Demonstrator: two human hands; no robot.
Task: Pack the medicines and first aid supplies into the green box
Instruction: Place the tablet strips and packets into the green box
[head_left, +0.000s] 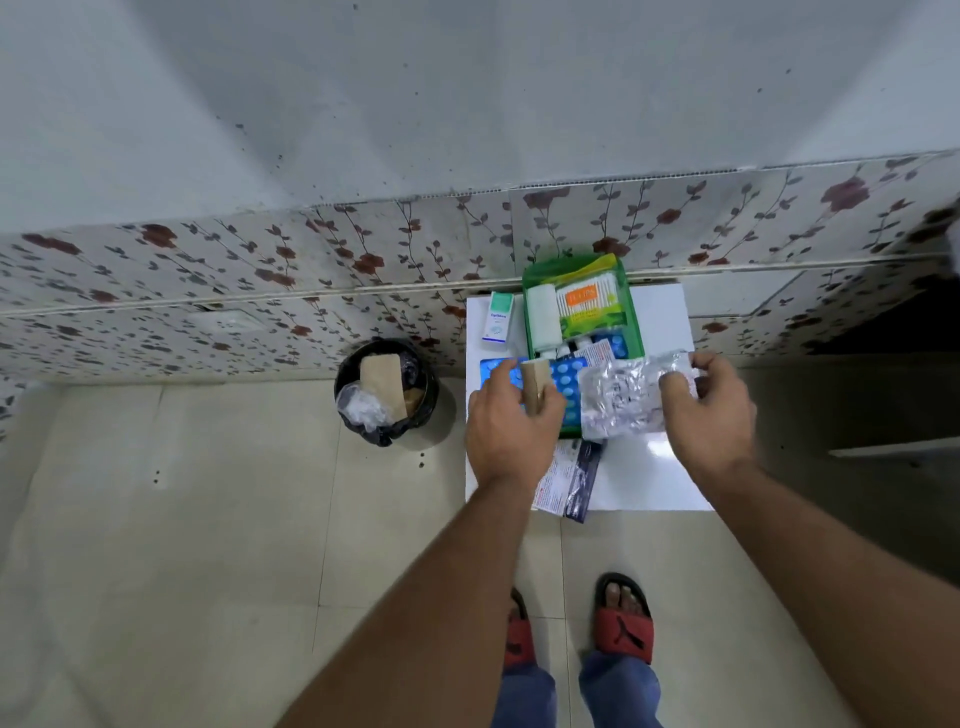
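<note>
The green box (530, 312) stands open at the back of a small white table (660, 322). Inside lie a white bandage roll (543, 317), a cotton swab pack (589, 304) and small bottles. My left hand (506, 415) grips a tan roll (535, 382) over blue blister strips (566, 387). My right hand (709, 405) holds silver blister strips (621, 397) just in front of the box. A white and green medicine carton (498, 317) lies left of the box. A printed strip packet (569, 480) hangs over the table's front edge.
A black waste bin (387, 392) with paper and plastic in it stands on the floor left of the table. A flowered tile wall (260, 280) runs behind. My feet in red sandals (623, 623) stand on the pale tiled floor.
</note>
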